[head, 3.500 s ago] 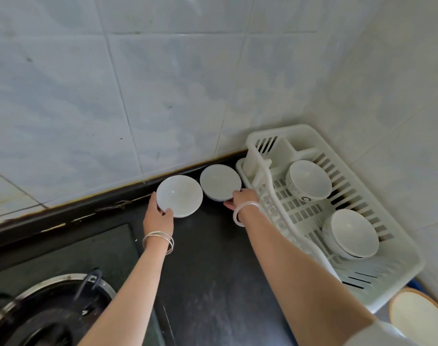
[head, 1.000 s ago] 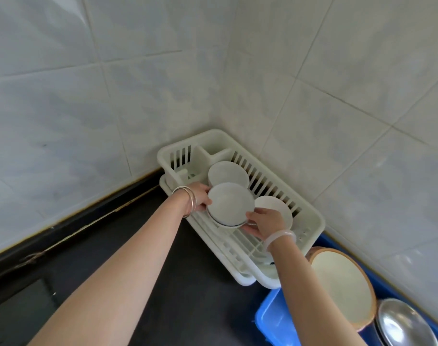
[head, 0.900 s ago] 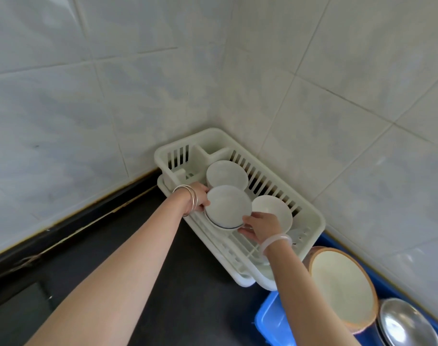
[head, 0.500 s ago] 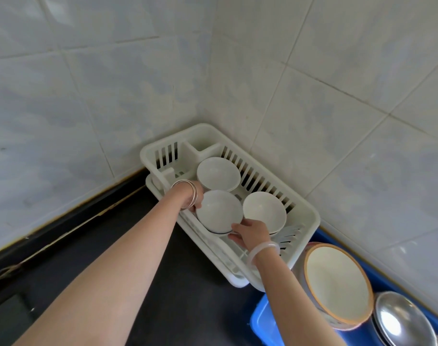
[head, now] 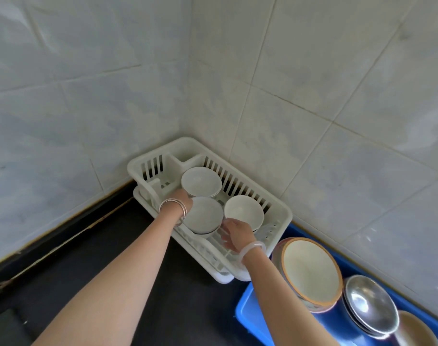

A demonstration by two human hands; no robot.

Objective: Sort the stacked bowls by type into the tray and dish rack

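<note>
A white dish rack [head: 281, 207] stands in the tiled corner. Inside it are three lots of white bowls: one at the back [head: 201, 181], one at the right [head: 243, 211] and one at the near left [head: 205, 216], which has a dark-edged bowl beneath it and rests on the rack floor. My left hand [head: 182, 197] curls around the far left side of the near-left bowls, its fingers hidden behind them. My right hand [head: 234, 233] is at their right side with fingers spread, fingertips just by the rim.
A blue tray [head: 248, 311] sits to the right of the rack, holding a large orange-rimmed bowl [head: 310, 270], stacked steel bowls [head: 370, 305] and a brownish bowl [head: 417, 330]. The black counter [head: 163, 295] runs to the left. Tiled walls close off the back and right.
Both hands carried white bowls from the counter into the rack and set them down at its near left. My right hand's fingers have since spread and drawn slightly off the rim.
</note>
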